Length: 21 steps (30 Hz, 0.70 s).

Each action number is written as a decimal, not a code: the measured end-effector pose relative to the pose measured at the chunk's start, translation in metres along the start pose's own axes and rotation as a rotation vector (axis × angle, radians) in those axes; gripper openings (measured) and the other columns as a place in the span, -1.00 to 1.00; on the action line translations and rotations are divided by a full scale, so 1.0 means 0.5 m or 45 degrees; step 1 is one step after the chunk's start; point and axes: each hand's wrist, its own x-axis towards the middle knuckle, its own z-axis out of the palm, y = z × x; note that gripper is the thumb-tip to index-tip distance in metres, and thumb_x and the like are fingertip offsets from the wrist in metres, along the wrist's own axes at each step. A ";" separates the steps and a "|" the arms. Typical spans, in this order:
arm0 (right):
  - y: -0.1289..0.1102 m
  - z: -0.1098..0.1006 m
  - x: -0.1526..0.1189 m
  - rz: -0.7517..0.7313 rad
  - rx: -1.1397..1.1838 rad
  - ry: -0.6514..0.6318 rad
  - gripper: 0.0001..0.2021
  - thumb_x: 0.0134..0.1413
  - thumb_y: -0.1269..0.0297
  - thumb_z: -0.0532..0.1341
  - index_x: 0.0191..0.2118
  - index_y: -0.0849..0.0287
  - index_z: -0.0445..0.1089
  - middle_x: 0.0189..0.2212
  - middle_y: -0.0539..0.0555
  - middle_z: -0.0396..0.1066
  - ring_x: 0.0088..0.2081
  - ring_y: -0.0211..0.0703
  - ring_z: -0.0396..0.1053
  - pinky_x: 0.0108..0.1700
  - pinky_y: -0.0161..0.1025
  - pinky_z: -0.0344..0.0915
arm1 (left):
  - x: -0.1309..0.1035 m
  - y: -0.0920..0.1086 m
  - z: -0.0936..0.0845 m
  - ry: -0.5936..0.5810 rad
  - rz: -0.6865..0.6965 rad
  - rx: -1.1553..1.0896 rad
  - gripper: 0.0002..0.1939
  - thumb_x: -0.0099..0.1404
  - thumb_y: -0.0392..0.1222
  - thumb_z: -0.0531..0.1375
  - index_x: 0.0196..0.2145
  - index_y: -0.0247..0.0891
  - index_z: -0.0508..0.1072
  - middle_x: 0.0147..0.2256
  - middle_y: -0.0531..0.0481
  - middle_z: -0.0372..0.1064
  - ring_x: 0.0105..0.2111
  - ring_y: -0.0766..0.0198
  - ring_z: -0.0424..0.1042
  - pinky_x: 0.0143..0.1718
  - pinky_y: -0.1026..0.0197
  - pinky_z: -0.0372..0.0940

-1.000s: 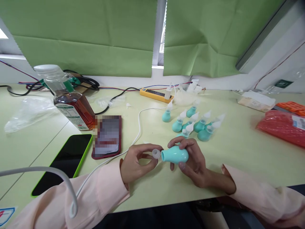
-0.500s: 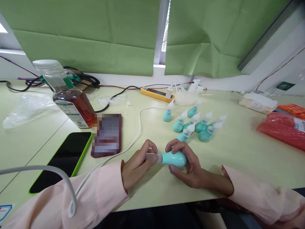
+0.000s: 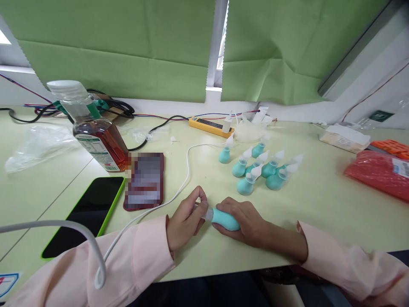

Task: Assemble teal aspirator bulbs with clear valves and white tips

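Note:
Near the table's front edge, my right hand [image 3: 244,219] is wrapped round a teal rubber bulb [image 3: 225,218] lying on its side. The fingers of my left hand [image 3: 188,217] pinch the clear nozzle [image 3: 207,214] at the bulb's left end; its tip is partly hidden by them. Bulb and nozzle are touching, end to end. Beyond my right hand stands a group of several teal bulbs with whitish pointed tips, the closest [image 3: 245,186] just behind my knuckles. Another such bulb [image 3: 224,155] stands a little apart on the left.
Left of my hands lie a red-cased phone [image 3: 144,181] and a green-edged phone [image 3: 84,213], with a bottle of reddish liquid [image 3: 102,145] behind. A white cable [image 3: 188,164] runs to a yellow power strip [image 3: 209,126]. A red plastic package [image 3: 377,172] lies at right.
My right hand has closed further over the bulb and moved slightly left, covering its rounded end. The bulb and nozzle have shifted left. The nearest standing bulb is now fully visible.

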 end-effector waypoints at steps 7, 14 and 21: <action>-0.022 0.003 0.006 0.038 -0.101 0.037 -0.83 0.04 0.27 0.04 -0.24 0.22 0.11 -0.50 0.06 0.33 -0.49 -0.22 0.33 -0.61 -0.35 0.11 | -0.001 -0.011 0.000 0.224 0.150 0.294 -0.85 0.24 -0.23 -0.13 -0.49 -0.22 0.03 -0.71 0.23 -0.07 -0.72 0.48 -0.06 -0.69 0.41 -0.12; -0.039 -0.008 0.026 0.518 0.542 -0.123 -0.76 -0.07 0.23 0.13 -0.26 0.15 0.11 -0.45 -0.01 0.30 -0.47 -0.28 0.26 -0.44 -0.34 0.19 | -0.011 -0.007 0.002 0.308 0.228 0.336 -0.83 0.26 -0.22 -0.16 -0.49 -0.21 0.00 -0.69 0.23 -0.08 -0.70 0.47 -0.07 -0.65 0.38 -0.10; -0.036 -0.028 0.044 0.804 1.026 -0.348 -0.72 -0.13 0.18 0.18 -0.30 0.16 0.13 -0.44 -0.04 0.21 -0.43 -0.32 0.15 -0.42 -0.38 0.15 | -0.012 -0.005 0.001 0.309 0.230 0.402 -0.84 0.26 -0.23 -0.15 -0.49 -0.21 0.00 -0.69 0.22 -0.08 -0.69 0.46 -0.06 -0.63 0.37 -0.10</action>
